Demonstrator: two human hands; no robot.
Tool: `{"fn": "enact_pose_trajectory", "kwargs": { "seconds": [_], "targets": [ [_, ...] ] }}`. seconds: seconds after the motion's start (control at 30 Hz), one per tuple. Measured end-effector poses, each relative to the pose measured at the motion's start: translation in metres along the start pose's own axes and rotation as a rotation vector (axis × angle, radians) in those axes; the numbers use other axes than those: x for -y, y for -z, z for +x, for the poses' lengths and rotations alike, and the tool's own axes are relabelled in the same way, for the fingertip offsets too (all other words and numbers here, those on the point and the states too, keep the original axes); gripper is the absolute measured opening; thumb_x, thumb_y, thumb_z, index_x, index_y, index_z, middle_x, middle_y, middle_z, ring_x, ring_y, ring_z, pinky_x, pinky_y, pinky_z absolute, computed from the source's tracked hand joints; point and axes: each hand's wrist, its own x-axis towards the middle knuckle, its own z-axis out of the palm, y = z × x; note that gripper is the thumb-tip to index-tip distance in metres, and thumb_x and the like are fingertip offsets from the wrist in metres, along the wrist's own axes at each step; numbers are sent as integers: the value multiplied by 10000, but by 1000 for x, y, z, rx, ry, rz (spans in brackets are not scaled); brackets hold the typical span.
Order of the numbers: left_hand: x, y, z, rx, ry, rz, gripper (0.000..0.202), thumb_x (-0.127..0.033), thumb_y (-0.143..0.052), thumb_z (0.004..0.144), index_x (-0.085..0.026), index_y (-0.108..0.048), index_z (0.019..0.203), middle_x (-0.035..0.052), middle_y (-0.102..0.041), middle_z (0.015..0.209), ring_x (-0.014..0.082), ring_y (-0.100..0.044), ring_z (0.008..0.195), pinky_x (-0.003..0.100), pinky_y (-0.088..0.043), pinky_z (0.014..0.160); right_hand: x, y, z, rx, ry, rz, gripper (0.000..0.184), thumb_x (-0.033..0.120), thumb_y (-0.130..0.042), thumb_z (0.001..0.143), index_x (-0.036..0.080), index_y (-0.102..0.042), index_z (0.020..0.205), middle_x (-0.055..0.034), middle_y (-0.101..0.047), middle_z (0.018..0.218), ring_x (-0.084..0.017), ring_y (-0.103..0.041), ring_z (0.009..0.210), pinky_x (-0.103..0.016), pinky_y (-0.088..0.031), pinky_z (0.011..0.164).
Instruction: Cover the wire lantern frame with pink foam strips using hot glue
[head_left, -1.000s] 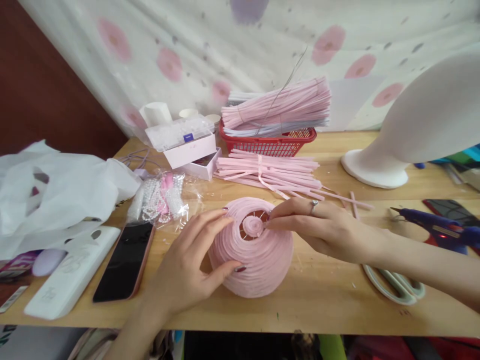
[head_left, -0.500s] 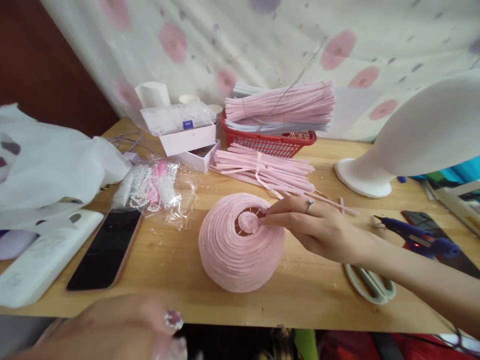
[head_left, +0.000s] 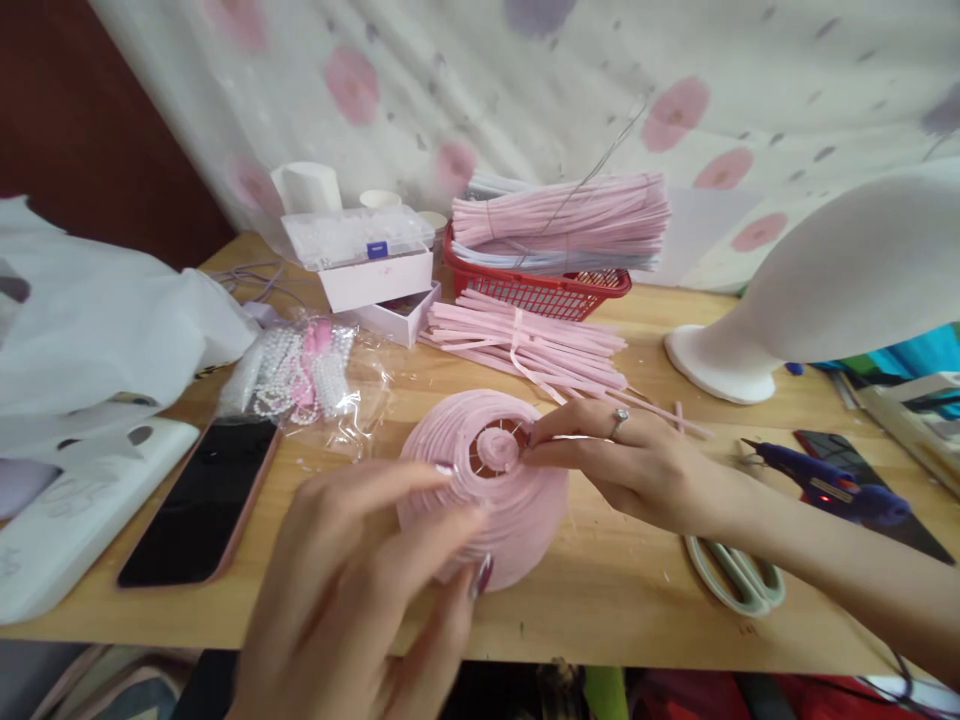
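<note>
At the far left, at about nine o'clock from my work, a white plastic bag (head_left: 97,320) slumps over the counter (head_left: 637,620). A dark phone (head_left: 199,500) lies face up just right of it. Beyond the phone, at eleven o'clock, sits a clear packet of beads (head_left: 300,375).

My left hand (head_left: 360,590) comes in from six o'clock, blurred. It is open with the fingers spread, and the thumb and forefinger rest on the near side of the pink paper lantern (head_left: 517,525). The lantern sits on the counter, near its front edge, right in front of me.

On the lantern's top is a small pink coil (head_left: 496,450). My right hand (head_left: 630,460) reaches in from three o'clock and pinches this coil between its fingertips.

At twelve o'clock lie pink strips (head_left: 532,340), with a red basket (head_left: 540,290) behind them. Scissors (head_left: 735,575) lie under my right wrist at four o'clock, and a blue glue gun (head_left: 817,485) lies at three o'clock.
</note>
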Motion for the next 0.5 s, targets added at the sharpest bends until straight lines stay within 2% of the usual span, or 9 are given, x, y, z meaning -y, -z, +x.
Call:
{"fn": "enact_pose_trajectory", "kwargs": {
  "seconds": [0.07, 0.1, 0.17, 0.33, 0.43, 0.5],
  "targets": [
    [-25, -2, 75, -19, 41, 27, 434, -215, -725, 892, -250, -599, 1305, 95, -552, 1389, 292, -545, 1284, 484, -448, 1119, 1, 1, 1, 2, -9, -10, 441, -76, -408, 903, 153, -647, 1195, -103, -724, 1148, -170, -709, 1056, -268, -595, 860],
    [-34, -5, 101, -60, 16, 26, 382, -213, -688, 921, -240, -591, 1289, 95, -548, 1365, 271, -538, 1281, 450, -451, 1109, 1, 2, 1, -1, -20, -5, 430, -68, -410, 916, 159, -652, 1189, -91, -729, 1141, -162, -710, 1057, -261, -591, 871],
    [-45, -11, 125, -66, 0, -17, 376, -230, -677, 934, -227, -565, 1292, 103, -523, 1375, 258, -510, 1304, 420, -445, 1108, 1, 3, 2, 8, -49, 15, 415, -44, -410, 935, 177, -663, 1178, -75, -734, 1134, -154, -713, 1050, -254, -587, 875],
    [-42, -21, 111, -68, 9, -105, 431, -186, -672, 926, -181, -502, 1322, 134, -523, 1370, 246, -502, 1318, 397, -478, 1090, 0, 2, 2, 27, -49, 53, 390, -5, -409, 948, 173, -682, 1162, -107, -728, 1139, -177, -712, 1039, -277, -598, 835],
    [-36, -21, 111, -59, 5, -117, 452, -162, -653, 919, -184, -489, 1340, 136, -527, 1370, 254, -501, 1324, 424, -478, 1096, -1, 1, 2, -26, -8, 76, 421, -40, -393, 931, 152, -674, 1179, -130, -722, 1136, -182, -708, 1056, -285, -598, 849],
    [-32, -19, 117, -51, -2, -128, 473, -168, -647, 909, -186, -482, 1352, 136, -527, 1370, 262, -497, 1329, 443, -473, 1107, -1, -1, 3, -77, -31, 131, 373, -14, -433, 960, 165, -666, 1190, -121, -728, 1121, -171, -712, 1042, -279, -598, 854]
  ]
}}
